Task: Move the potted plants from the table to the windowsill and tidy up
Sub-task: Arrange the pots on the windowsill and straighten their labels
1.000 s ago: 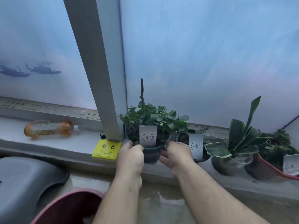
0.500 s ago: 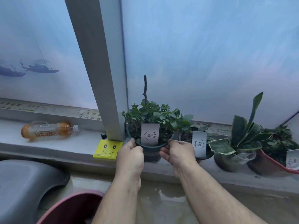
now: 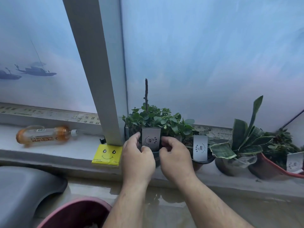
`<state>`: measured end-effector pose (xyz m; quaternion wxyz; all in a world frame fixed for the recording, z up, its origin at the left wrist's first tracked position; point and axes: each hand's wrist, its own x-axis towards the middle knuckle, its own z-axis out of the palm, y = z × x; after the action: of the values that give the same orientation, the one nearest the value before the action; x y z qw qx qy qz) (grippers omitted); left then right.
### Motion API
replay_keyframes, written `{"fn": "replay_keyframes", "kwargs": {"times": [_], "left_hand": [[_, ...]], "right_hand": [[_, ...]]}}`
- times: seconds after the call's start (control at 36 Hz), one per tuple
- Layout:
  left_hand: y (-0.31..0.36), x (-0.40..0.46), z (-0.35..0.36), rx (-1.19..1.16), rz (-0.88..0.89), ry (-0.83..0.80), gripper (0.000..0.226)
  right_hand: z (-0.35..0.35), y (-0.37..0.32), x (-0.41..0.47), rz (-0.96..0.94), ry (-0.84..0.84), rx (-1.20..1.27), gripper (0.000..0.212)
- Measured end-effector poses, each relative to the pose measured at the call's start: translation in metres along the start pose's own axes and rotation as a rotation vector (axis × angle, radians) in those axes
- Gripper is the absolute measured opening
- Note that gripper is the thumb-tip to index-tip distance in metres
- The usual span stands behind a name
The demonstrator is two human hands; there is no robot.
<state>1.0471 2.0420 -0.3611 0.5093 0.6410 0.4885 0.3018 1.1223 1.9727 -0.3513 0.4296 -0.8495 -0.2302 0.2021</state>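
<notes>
Maroon basin rim (image 3: 79, 209) is seen nearest, with a grey seat (image 3: 24, 193) to its left. On the windowsill (image 3: 49, 150), the dark pot (image 3: 156, 157) of the leafy plant (image 3: 154, 119) is flanked by both hands. Its white tag (image 3: 151, 140) is pinched by the curled fingers of the left hand (image 3: 137, 159) and right hand (image 3: 175, 157). A yellow pack (image 3: 107, 155) lies just left; a bottle (image 3: 44, 134) lies farther left. Three more pots are lined up on the right.
</notes>
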Motion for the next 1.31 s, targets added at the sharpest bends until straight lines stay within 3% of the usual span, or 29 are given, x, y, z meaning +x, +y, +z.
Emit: {"fn": "replay_keyframes", "kwargs": {"times": [0.44, 0.72, 0.94, 1.31], "left_hand": [[-0.012, 0.006, 0.004, 0.028, -0.029, -0.166, 0.069], [-0.006, 0.004, 0.001, -0.013, -0.016, -0.095, 0.049], [-0.007, 0.006, 0.001, -0.046, -0.014, -0.061, 0.061], [0.000, 0.002, -0.003, -0.056, -0.032, -0.052, 0.061]], "right_hand": [[0.003, -0.005, -0.004, 0.017, 0.037, 0.127, 0.038], [0.004, -0.003, 0.000, 0.012, 0.049, 0.102, 0.039], [0.006, -0.002, -0.003, -0.021, 0.020, 0.078, 0.036], [0.007, -0.007, -0.003, -0.045, 0.015, 0.022, 0.027]]}}
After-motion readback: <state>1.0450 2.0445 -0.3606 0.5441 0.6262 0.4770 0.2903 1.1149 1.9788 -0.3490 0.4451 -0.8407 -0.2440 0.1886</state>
